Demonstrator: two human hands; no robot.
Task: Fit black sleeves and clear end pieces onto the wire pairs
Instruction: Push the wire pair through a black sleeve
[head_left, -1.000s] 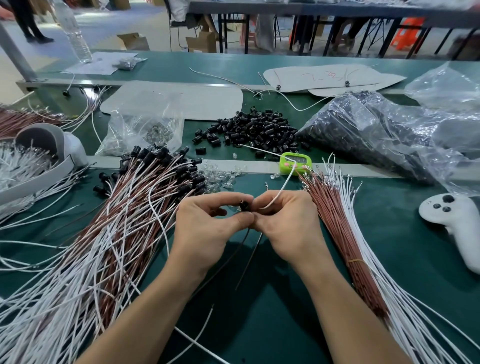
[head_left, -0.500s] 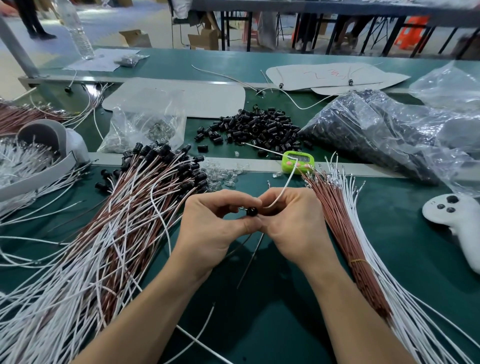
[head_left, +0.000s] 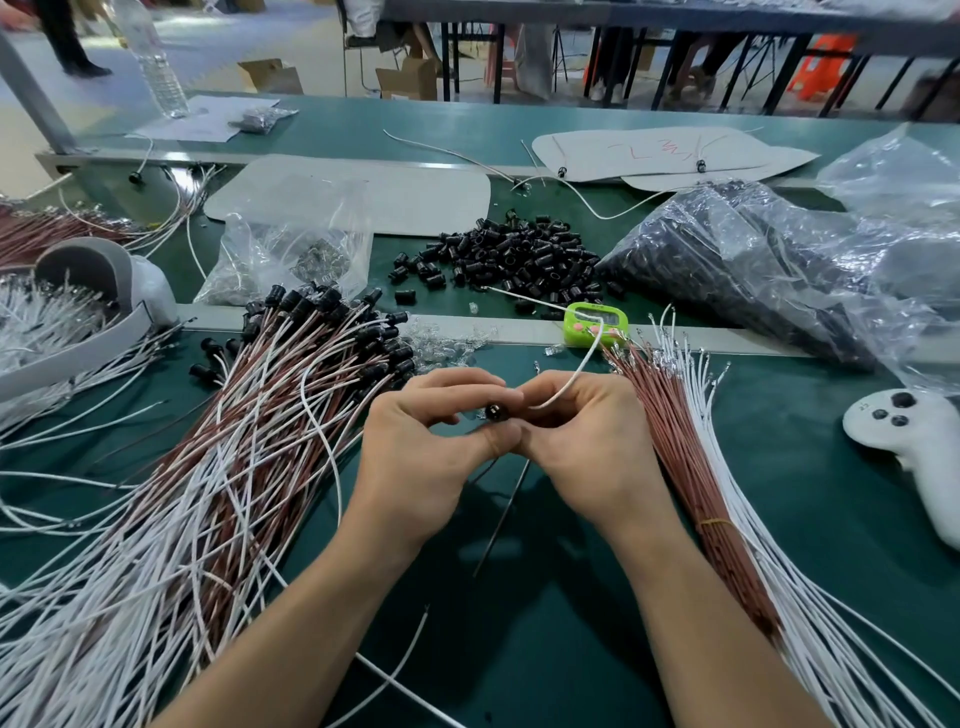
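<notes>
Above the green mat (head_left: 571, 649), between the wire piles, the left hand (head_left: 423, 457) pinches a black sleeve (head_left: 495, 413) with thumb and forefinger. Its round end and long axis face the camera. The right hand (head_left: 592, 452) grips the white wire (head_left: 576, 371), which arcs away toward the green timer (head_left: 582, 317).

lime-green timer (head_left: 596, 325) (pink buttons) on dark green table (head_left: 571, 649); behind the timer, glossy black sleeves (head_left: 519, 260); right of the timer, wire bundle (head_left: 691, 467), reddish-brown and white, yellow band; left of the timer, wire heap (head_left: 234, 467), same two colours, black-tipped.
</notes>
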